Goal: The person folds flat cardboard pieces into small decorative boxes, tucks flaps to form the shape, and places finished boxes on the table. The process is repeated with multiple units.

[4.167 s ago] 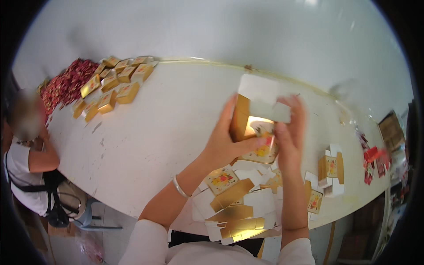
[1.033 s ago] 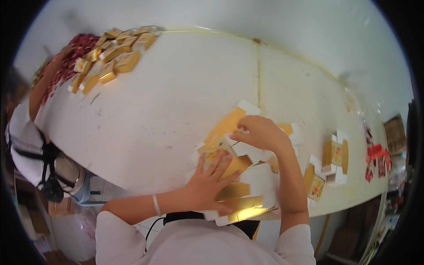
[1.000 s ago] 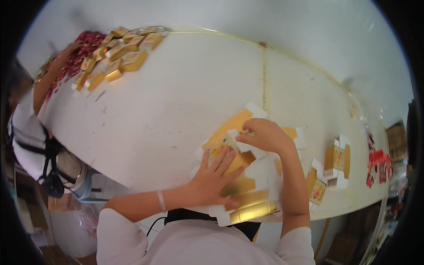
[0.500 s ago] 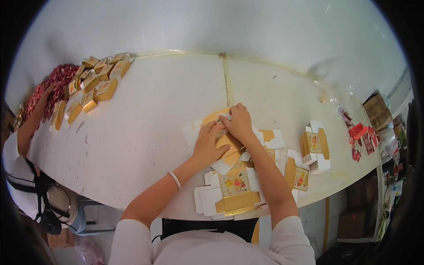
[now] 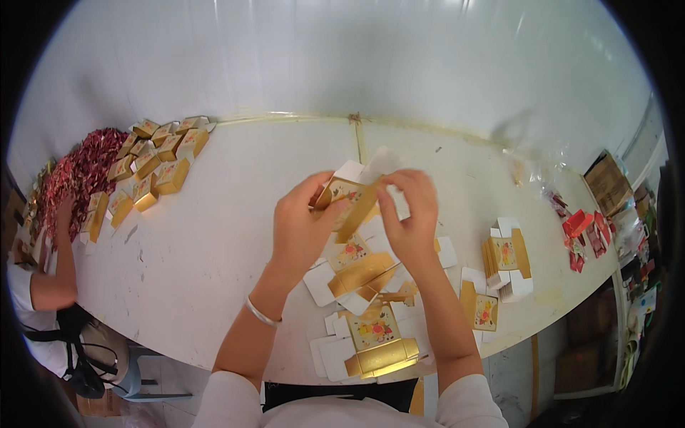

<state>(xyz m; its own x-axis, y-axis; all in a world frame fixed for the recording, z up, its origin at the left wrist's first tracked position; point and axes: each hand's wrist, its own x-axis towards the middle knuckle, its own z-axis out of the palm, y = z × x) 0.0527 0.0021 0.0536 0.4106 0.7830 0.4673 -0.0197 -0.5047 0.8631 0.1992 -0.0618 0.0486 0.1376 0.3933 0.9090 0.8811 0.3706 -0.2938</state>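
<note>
Above the table, my left hand [image 5: 303,221] grips a partly folded gold carton [image 5: 347,191] with a flower print and raised white flaps. The fingers and thumb of my right hand [image 5: 412,214] are closed on the carton's gold side panel, at its right edge. Below my hands, unfolded gold-and-white cartons [image 5: 374,324] lie overlapping near the table's front edge. Another flat carton [image 5: 360,271] rests higher in that heap, partly overlapped by loose flaps. A silver bangle [image 5: 263,312] is on my left wrist.
Several folded gold boxes [image 5: 170,177] stand at the far left, next to a heap of small red packets [image 5: 85,167]. A co-worker's hand [image 5: 64,208] reaches into that heap. On the right are stacked flat cartons [image 5: 505,253] and red wrappers [image 5: 576,225].
My hands have lifted a carton off the heap, and its panels now stand bent up. The hands have moved apart to its two sides. The co-worker's arm has shifted nearer.
</note>
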